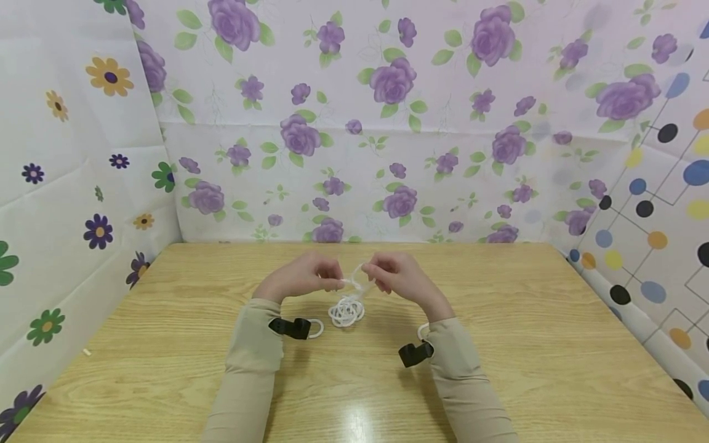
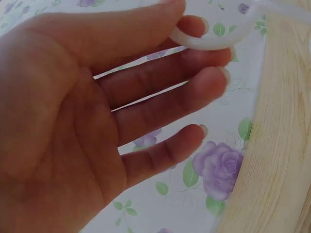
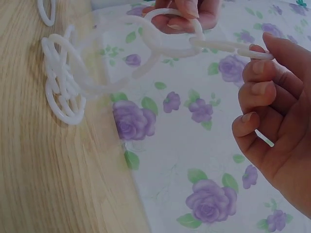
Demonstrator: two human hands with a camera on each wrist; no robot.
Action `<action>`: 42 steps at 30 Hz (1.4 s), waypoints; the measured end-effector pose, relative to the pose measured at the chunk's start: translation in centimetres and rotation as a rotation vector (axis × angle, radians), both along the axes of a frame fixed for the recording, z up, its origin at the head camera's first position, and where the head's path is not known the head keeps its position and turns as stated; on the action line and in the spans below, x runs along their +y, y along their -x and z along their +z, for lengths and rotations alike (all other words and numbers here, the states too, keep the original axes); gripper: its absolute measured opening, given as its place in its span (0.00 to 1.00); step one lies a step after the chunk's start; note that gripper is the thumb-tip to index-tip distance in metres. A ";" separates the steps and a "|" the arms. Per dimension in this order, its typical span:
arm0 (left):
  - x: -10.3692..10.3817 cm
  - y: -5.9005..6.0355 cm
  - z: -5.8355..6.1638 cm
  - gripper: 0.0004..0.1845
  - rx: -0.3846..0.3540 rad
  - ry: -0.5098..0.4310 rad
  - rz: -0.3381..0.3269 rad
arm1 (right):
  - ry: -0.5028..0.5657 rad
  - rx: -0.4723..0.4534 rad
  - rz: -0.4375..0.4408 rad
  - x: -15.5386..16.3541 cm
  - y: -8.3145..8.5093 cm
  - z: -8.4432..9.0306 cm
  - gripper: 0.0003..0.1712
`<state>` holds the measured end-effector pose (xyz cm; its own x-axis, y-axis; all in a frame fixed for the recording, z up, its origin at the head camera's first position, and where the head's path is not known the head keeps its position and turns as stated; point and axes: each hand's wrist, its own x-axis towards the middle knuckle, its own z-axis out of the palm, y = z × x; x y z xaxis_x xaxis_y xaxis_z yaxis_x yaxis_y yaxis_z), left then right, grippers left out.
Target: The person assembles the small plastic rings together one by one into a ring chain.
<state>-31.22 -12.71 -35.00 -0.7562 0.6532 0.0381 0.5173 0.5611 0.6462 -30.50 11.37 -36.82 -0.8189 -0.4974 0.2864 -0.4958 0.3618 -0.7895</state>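
Both hands hover over the table (image 1: 498,344). The left hand (image 1: 303,278) and right hand (image 1: 400,275) each pinch a ring (image 1: 359,280) of the white chain (image 1: 347,311), whose rest lies heaped below.

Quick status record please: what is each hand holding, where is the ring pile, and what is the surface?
left hand: pinches a white plastic ring between thumb and forefinger
right hand: pinches the linked white rings from the other side
ring chain: hangs from the hands to a pile on the table
surface: wooden table
surround: flowered sheets
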 end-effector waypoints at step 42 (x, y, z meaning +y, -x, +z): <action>0.4 -0.2 0.0 0.12 -0.022 -0.050 0.013 | -0.075 0.112 0.043 -0.3 -0.3 -0.3 0.03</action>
<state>-31.02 -12.35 -34.99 -0.7656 0.6411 0.0539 0.4959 0.5347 0.6843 -30.20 11.03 -37.10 -0.7613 -0.5548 0.3356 -0.5959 0.3947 -0.6994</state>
